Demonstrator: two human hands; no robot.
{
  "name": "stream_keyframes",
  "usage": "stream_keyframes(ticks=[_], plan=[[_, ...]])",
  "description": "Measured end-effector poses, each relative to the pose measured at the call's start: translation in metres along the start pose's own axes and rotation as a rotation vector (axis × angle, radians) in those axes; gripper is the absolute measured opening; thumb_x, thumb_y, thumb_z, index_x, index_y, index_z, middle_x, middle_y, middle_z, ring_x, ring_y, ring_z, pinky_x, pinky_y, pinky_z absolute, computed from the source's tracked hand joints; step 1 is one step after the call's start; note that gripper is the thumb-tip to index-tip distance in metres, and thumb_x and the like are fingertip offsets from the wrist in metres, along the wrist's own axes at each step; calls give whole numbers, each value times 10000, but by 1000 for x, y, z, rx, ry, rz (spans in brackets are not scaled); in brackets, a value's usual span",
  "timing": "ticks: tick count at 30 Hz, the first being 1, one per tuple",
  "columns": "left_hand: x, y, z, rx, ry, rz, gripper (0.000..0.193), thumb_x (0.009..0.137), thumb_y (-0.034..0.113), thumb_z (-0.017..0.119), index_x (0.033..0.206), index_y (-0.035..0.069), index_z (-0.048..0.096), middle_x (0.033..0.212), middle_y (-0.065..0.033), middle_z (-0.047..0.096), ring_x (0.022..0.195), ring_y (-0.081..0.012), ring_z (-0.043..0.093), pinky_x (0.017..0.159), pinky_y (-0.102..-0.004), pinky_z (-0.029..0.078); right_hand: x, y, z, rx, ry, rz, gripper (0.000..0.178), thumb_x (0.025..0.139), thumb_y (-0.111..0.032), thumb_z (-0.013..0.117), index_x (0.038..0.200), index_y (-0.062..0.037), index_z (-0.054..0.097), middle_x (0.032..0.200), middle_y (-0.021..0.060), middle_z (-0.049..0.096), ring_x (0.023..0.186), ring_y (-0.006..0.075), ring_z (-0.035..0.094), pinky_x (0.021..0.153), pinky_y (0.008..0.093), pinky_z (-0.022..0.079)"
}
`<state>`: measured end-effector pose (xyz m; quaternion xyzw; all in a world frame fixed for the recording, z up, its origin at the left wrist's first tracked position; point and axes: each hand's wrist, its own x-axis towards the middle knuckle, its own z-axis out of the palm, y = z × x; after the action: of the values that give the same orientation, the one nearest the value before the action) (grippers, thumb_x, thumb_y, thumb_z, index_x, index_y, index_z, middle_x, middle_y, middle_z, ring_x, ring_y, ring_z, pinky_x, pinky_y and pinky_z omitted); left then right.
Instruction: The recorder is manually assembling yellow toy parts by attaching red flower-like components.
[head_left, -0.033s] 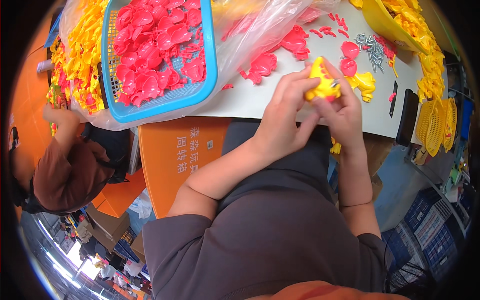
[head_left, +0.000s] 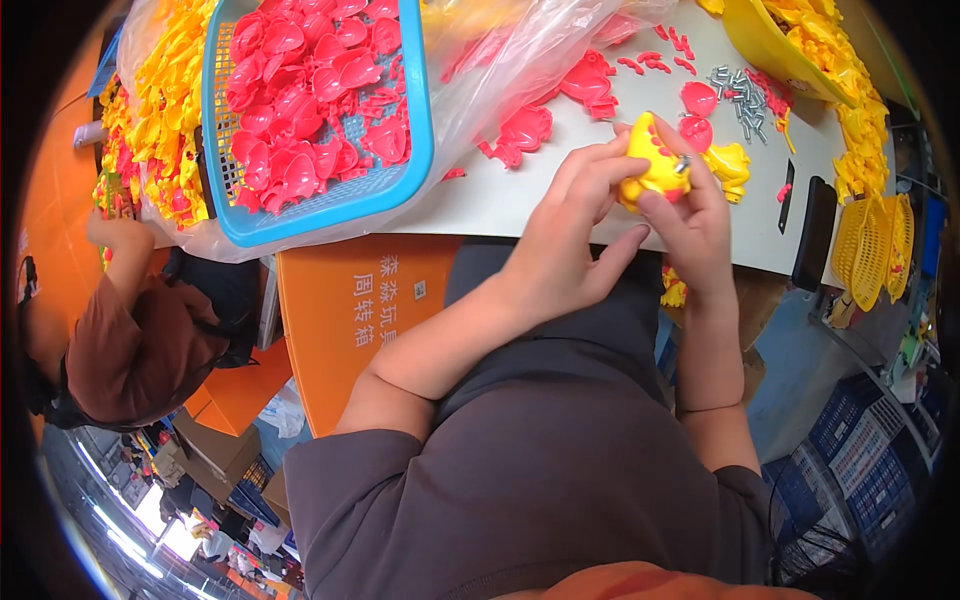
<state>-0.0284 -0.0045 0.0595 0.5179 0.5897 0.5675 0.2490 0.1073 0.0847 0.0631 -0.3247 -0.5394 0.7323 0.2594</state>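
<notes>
The worktop (head_left: 520, 200) runs across in front of the seated person. At its left end a basket (head_left: 415, 120) full of moulded parts (head_left: 310, 100) sits on a plastic bag (head_left: 500, 60), which spreads out toward the middle. Loose shell pieces (head_left: 525, 128) lie just right of the basket, partly under the bag. Toward the far right corner lies a small pile of screws (head_left: 740, 95), with a scoop (head_left: 760, 45) behind it. Both hands meet over the near edge, right of centre: the left hand (head_left: 560, 250) and right hand (head_left: 695, 225) close together around a toy body (head_left: 655, 165). Another toy piece (head_left: 730, 165) lies just right of them. A crate (head_left: 350, 310) stands below the near edge, and another person (head_left: 120, 340) sits beyond the left end.
</notes>
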Motion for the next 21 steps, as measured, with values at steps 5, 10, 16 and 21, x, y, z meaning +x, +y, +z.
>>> stream_keyframes(ticks=[5, 10, 16, 21], plan=[[17, 6, -26, -461, -185, -266, 646, 749, -39, 762, 1319, 9, 465, 1334, -119, 501, 1262, -236, 503, 1072, -368, 421, -2, -8, -20, 217, -167, -35, 489, 824, 50, 663, 1248, 21, 420, 1366, 210, 487, 1108, 192, 597, 918, 308, 514], [19, -4, -15, -712, -172, -319, 504, 757, -93, 734, 1201, -28, 504, 1241, -171, 547, 1196, -256, 551, 984, -351, 511, 0, -4, -18, 103, -166, -90, 683, 774, -122, 786, 1316, 77, 421, 1394, 243, 454, 1155, 282, 587, 939, 348, 518], [11, -14, -17, -910, 10, -381, 469, 721, -92, 767, 1134, -36, 553, 1067, -159, 621, 1084, -250, 620, 900, -343, 562, -8, -14, -8, -288, -146, -198, 773, 675, -105, 853, 1322, 67, 469, 1344, 215, 517, 1176, 244, 575, 960, 329, 502], [3, -25, -19, -857, -57, -346, 399, 715, -93, 772, 1075, -56, 604, 1048, -138, 628, 1043, -222, 643, 893, -323, 560, -8, -19, -9, -509, -163, -357, 711, 695, -107, 834, 1298, 68, 500, 1252, 196, 597, 1138, 241, 604, 941, 331, 509]])
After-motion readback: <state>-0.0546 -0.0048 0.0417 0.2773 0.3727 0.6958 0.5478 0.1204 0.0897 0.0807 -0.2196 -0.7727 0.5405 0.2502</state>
